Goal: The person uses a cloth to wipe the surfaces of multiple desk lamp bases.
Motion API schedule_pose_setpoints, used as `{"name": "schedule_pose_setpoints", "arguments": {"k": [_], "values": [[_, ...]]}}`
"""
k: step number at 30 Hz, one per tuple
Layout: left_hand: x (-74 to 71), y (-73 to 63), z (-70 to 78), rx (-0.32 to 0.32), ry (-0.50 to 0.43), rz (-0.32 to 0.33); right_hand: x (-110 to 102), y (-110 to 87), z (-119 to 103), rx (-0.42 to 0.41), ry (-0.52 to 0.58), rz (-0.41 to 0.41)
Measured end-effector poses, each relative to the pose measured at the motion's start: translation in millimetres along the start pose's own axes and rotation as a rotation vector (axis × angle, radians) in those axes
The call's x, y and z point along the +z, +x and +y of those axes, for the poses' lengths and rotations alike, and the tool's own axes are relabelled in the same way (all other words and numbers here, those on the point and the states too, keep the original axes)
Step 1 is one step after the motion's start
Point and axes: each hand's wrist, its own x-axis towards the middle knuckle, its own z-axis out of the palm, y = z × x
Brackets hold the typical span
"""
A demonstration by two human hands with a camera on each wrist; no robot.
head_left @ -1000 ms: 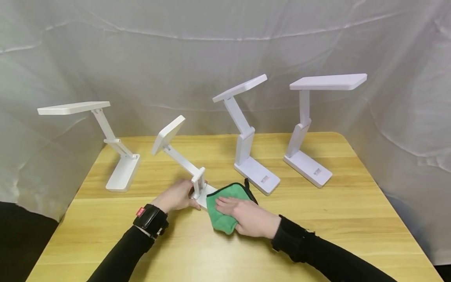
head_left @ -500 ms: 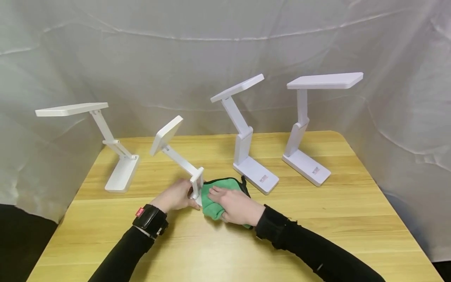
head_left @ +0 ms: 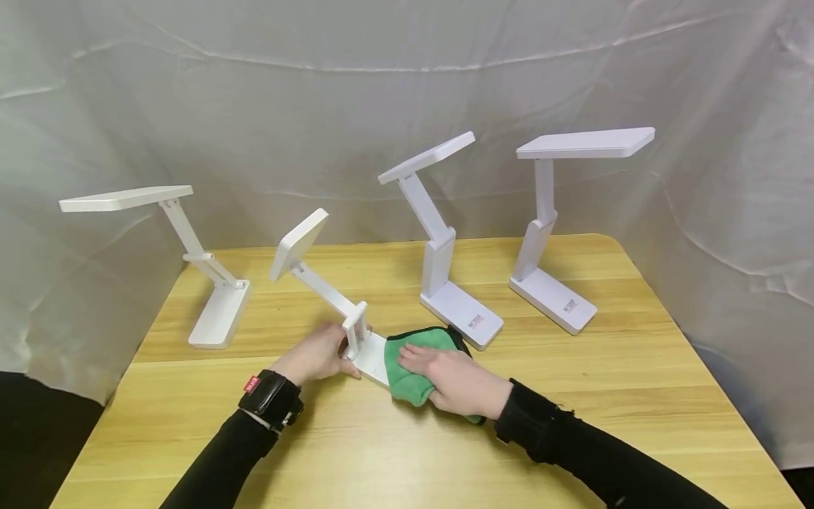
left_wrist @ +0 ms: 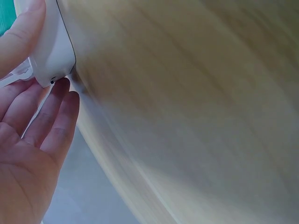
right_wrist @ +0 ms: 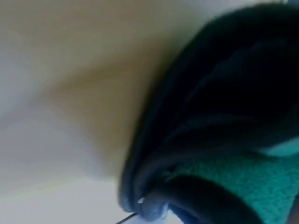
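Note:
A white folding desk lamp (head_left: 371, 359) stands at the middle of the table, its head tilted up to the left. My left hand (head_left: 320, 353) holds the rear of its base; in the left wrist view the thumb lies along one side and the fingertips meet the base's end. With fingers laid out straight, my right hand (head_left: 454, 382) presses a green cloth (head_left: 407, 385) with black edging over the front end of that base. The right wrist view is filled mostly by the cloth's dark, folded edge (right_wrist: 159, 140), with the right hand largely out of sight.
Three more white desk lamps stand on the wooden table (head_left: 356, 452): one at the left (head_left: 220, 314), one behind the cloth (head_left: 467, 318) and one at the back right (head_left: 559, 304). A pale fabric sheet (head_left: 356, 99) hangs behind and around the table.
My right hand slid the cloth left along the lamp base up to the upright, then back right to the front end. The left hand and the lamp stayed in place.

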Motion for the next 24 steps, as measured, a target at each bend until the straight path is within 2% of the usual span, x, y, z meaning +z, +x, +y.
{"name": "schedule_pose_setpoints", "arguments": {"k": [4,7,10,14,19,21,24], "values": [[-0.4,-0.2,-0.6,0.008,0.018,-0.006,0,21.4,-8,0.004,-0.041,-0.010],[-0.8,0.2,-0.7,0.011,0.014,-0.007,2,29.9,-16,-0.018,-0.068,-0.018],[-1.0,0.3,-0.5,0.017,0.010,-0.002,7,25.9,-22,-0.067,-0.071,-0.022],[-0.4,-0.1,-0.5,0.010,0.014,-0.003,11,6.7,-20,-0.114,-0.038,-0.022],[-0.1,0.3,-0.7,-0.002,0.000,-0.008,7,-12.8,-6,-0.042,0.005,-0.005],[-0.4,0.6,-0.2,-0.004,-0.005,-0.009,4,-11.1,-2,-0.013,-0.001,0.011],[-1.1,1.3,0.7,-0.004,-0.014,-0.010,0,2.6,-1,0.001,-0.035,0.012]]}}
